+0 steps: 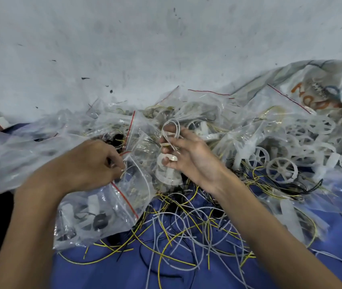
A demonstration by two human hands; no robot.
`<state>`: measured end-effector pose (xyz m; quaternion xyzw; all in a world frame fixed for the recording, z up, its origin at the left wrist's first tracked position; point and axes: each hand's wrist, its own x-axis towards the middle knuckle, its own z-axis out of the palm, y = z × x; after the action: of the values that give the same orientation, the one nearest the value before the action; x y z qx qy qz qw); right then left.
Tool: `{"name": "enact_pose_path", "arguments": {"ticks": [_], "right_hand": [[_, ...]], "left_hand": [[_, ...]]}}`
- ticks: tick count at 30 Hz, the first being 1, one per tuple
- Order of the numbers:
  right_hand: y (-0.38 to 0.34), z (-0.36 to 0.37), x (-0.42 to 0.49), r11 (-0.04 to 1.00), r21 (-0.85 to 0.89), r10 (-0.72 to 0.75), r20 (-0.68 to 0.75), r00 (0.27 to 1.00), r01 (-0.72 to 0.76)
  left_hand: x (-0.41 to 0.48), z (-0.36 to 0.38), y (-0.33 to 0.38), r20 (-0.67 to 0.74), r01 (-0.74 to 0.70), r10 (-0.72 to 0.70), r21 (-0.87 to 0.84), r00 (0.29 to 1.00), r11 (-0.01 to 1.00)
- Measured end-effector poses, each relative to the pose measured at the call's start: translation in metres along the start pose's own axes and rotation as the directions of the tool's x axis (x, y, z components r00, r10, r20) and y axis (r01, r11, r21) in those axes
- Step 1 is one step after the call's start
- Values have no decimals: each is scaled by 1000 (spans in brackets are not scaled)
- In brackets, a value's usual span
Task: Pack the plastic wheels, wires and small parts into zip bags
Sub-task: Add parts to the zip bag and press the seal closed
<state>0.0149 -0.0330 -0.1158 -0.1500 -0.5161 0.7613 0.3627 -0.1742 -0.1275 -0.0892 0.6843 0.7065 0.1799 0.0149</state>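
My left hand pinches the red-striped mouth of a clear zip bag that holds white parts and a black ring. My right hand is raised just right of it, fingers curled round a looped white wire. Below that hand sits a white plastic part. A loose tangle of white, yellow and black wires lies on the blue cloth in front of me. White spoked plastic wheels are piled at the right.
Filled zip bags with red seals are heaped across the middle. A large white sack with orange print lies at the far right. A big clear plastic bag spreads at the left. Behind everything is a grey scuffed floor.
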Motion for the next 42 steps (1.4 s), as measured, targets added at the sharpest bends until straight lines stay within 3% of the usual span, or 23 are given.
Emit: {"name": "enact_pose_path", "arguments": {"ticks": [5, 8, 9, 10, 11, 12, 13, 14, 15, 17, 20, 21, 24, 26, 29, 30, 32, 33, 34, 36, 38, 40, 42], "right_hand": [[13, -3, -3, 985, -135, -99, 42, 994, 104], [20, 9, -4, 986, -151, -62, 96, 993, 76], [24, 15, -6, 976, -210, -33, 134, 990, 61], [30, 23, -6, 923, -376, -16, 175, 984, 82], [37, 29, -5, 754, -638, -21, 211, 977, 154], [45, 36, -2, 468, -851, 0, 269, 963, 237], [52, 43, 1, 154, -945, 69, 302, 951, 289], [56, 50, 6, -78, -948, 150, 294, 944, 308], [58, 56, 8, -166, -944, 221, 246, 944, 285], [59, 66, 11, -111, -977, 236, 150, 960, 180], [50, 66, 4, 190, -980, 122, 80, 989, 56], [47, 62, 2, 215, -975, 143, 90, 986, 57], [32, 57, -1, 121, -977, 346, 209, 915, 177], [16, 41, -8, 117, -931, 274, 364, 890, 345], [-21, -22, -37, 163, -962, 163, 244, 956, 217], [-33, -49, -49, 109, -988, 190, 129, 973, 110], [-47, -108, -66, -276, -945, 132, -218, 967, -175], [-47, -135, -68, -463, -815, -17, -384, 923, -348], [-42, -154, -68, -535, -689, -151, -492, 858, -489], [-25, -183, -65, -538, -602, -178, -602, 778, -589], [-18, -194, -62, -488, -657, -140, -590, 795, -574], [-30, -193, -62, -370, -750, -222, -502, 836, -549], [-52, -182, -65, -165, -884, -255, -390, 884, -438]], "left_hand": [[-3, -4, 1, -6, 31, -31, 29, 1000, 999], [-5, -6, 5, -38, 31, -30, 24, 999, 999], [-5, -7, 6, -55, 31, -30, 14, 998, 999], [-6, -8, 7, -75, 28, -28, 3, 997, 1000], [-7, -9, 8, -96, 22, -23, -7, 995, 1000], [-8, -10, 9, -112, 9, -11, -18, 994, 1000], [-9, -10, 11, -111, -11, 7, -33, 994, 999], [-8, -9, 14, -94, -32, 28, -47, 995, 998], [-7, -6, 18, -63, -54, 50, -50, 997, 997], [-3, 1, 25, -5, -85, 85, -21, 996, 996], [2, 7, 30, 9, -142, 142, 21, 990, 990], [2, 6, 29, -1, -150, 150, 16, 989, 989], [1, 0, 21, -17, -125, 125, -27, 992, 992], [2, -2, 14, -38, -89, 88, -40, 995, 995], [2, -4, 9, -52, -28, 25, -61, 998, 998], [2, -4, 8, -55, -18, 15, -61, 998, 998], [2, -6, 7, -64, -14, 11, -55, 998, 998], [2, -5, 7, -67, -18, 14, -60, 998, 998], [1, -5, 8, -68, -24, 19, -67, 997, 997], [1, -4, 9, -61, -24, 19, -82, 998, 996], [1, -5, 10, -48, -12, 8, -95, 999, 995], [0, -5, 10, -41, -4, 0, -100, 999, 995], [0, -6, 10, -41, -5, 1, -101, 999, 995]]}}
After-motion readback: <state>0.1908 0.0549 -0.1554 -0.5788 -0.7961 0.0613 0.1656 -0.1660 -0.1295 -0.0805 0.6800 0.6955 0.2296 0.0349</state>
